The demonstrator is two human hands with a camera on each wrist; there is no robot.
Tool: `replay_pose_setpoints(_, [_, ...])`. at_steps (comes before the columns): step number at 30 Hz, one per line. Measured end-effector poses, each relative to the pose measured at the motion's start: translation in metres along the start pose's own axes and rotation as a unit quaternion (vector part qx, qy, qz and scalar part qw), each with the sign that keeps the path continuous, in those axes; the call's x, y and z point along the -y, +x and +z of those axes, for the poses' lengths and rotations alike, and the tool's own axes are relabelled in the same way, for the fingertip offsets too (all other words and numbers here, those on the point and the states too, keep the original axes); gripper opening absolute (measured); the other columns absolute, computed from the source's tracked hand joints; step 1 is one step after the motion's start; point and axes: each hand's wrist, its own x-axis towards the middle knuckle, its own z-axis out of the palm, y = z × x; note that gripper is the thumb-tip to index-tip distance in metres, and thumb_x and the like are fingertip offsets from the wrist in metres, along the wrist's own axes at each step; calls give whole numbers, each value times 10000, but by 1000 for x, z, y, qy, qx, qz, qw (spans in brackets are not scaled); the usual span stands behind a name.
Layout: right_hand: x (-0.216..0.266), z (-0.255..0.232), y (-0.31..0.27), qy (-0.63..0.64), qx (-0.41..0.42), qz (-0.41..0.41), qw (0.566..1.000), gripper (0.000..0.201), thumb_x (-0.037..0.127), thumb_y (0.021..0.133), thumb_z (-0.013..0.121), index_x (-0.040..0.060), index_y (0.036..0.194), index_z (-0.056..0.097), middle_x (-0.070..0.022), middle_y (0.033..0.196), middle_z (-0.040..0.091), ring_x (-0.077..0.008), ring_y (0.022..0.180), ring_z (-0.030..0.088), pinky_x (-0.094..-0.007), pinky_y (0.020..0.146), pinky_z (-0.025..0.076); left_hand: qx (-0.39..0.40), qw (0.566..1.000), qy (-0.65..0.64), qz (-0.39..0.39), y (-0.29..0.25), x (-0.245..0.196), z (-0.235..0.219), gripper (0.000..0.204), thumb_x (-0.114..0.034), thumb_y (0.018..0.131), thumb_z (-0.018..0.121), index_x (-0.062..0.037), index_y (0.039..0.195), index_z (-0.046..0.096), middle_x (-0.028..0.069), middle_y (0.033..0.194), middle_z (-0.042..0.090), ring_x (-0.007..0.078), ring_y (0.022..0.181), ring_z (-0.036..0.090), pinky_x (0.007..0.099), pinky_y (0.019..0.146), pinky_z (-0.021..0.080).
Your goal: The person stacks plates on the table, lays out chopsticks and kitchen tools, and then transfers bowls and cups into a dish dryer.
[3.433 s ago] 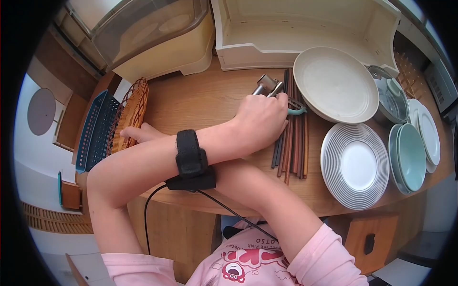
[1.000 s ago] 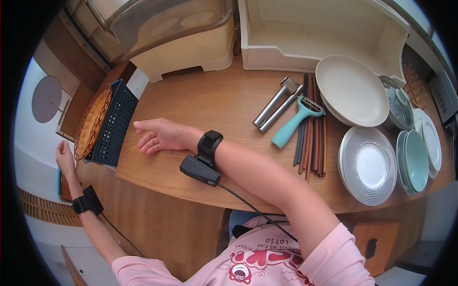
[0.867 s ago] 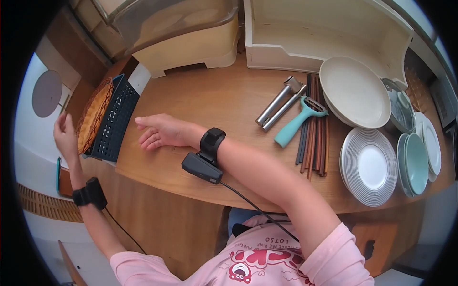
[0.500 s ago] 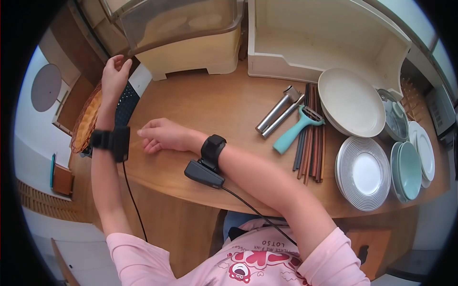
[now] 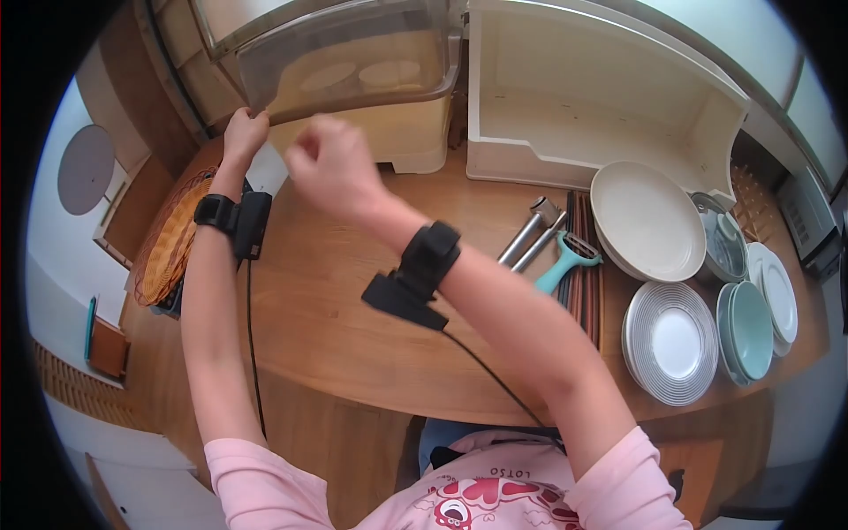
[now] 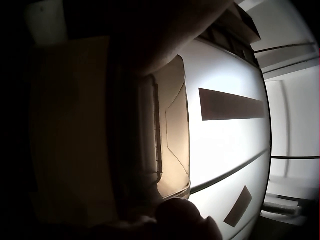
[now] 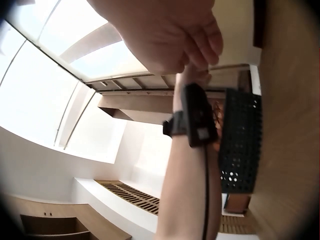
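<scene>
My left hand point(image 5: 246, 137) is at the front left corner of the transparent brownish lid point(image 5: 353, 75), its fingers bent by the rim. The lid covers a cream storage box point(image 5: 397, 132) at the back of the table. In the dark left wrist view, fingertips point(image 6: 182, 215) overlap the near end of the lid; I cannot tell whether they grip it. My right hand point(image 5: 336, 168), blurred, is raised in front of the box with loosely curled fingers. Nothing is in that hand in the right wrist view, where the dark blue perforated basket point(image 7: 242, 140) appears beyond it.
A wicker basket point(image 5: 172, 234) is at the table's left edge. To the right lie a garlic press point(image 5: 534, 234), a teal peeler point(image 5: 564, 262) and chopsticks point(image 5: 590, 305). Plates point(image 5: 671, 344), a large cream bowl point(image 5: 649, 221) and teal bowls point(image 5: 751, 331) stand near an open cream container point(image 5: 601, 97).
The right hand let go of the metal tool and peeler, then lifted from the table towards the box. My left hand rose past the baskets to the lid's corner.
</scene>
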Motion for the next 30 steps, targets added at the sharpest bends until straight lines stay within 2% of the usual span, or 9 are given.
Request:
replay_pose_setpoints(2, [-3,-19,30,-23,-108,-47,993,128,77,767,612,-42,813,620,-148,678,649,-241,602,642,-351,574,510,1,1000,-9,-5,5,4,2,525,-272,846,526,67,1247,524,265,1201,589,350,1170,547,370,989,404])
replay_pose_setpoints(5, [-15,-59,58,-242,-162,-79,953,304,104,728,650,-6,985,531,-190,978,569,-334,965,540,-437,865,428,21,995,-93,2,22,25,6,470,-196,827,482,48,1223,548,218,1057,652,299,1004,625,354,849,470])
replay_pose_setpoints(7, [-34,-78,65,-286,-178,-61,940,368,128,733,659,-5,1038,502,-198,1047,538,-344,1018,510,-440,894,411,132,976,-144,-99,30,28,4,421,-139,833,439,23,1196,576,131,928,659,196,828,624,314,673,481])
replay_pose_setpoints(9, [-54,-85,64,-331,-195,-42,922,433,152,739,669,-4,1092,473,-206,1115,508,-354,1071,481,-442,922,394,94,971,-191,-111,28,28,13,400,-137,850,431,1,1190,589,94,887,643,156,754,592,295,616,459])
replay_pose_setpoints(11, [-68,-88,62,-309,-153,48,938,483,182,761,678,-15,1137,447,-214,1136,493,-370,1085,466,-440,934,394,59,963,-235,-122,25,26,22,383,-135,866,422,-20,1184,602,57,847,627,116,680,560,275,558,438])
replay_pose_setpoints(14, [-71,-89,60,-292,-142,33,945,512,228,780,683,-26,1152,439,-216,1126,502,-383,1098,456,-442,946,392,-10,931,-328,-162,21,26,30,364,-158,898,423,-55,1193,610,38,834,620,106,618,525,275,526,418])
replay_pose_setpoints(21, [-84,-103,60,-300,-141,23,943,561,387,757,728,-48,1040,515,-214,1028,563,-335,954,559,-398,817,459,10,930,-333,-153,29,48,37,304,-192,940,448,-89,1192,585,-21,708,556,72,523,463,252,441,355])
replay_pose_setpoints(26, [-79,-116,61,-337,-96,-35,936,503,434,726,752,-38,752,581,-173,778,611,-310,722,608,-384,668,491,12,906,-389,-166,19,36,33,298,-177,943,439,-55,1173,585,-32,638,506,70,463,417,245,400,312])
replay_pose_setpoints(30, [-79,-125,60,-346,-89,-70,931,487,428,730,749,-27,690,578,-165,700,608,-299,656,603,-383,639,491,10,905,-391,-166,13,34,28,305,-172,943,439,-52,1181,589,-37,616,487,64,455,405,234,391,299])
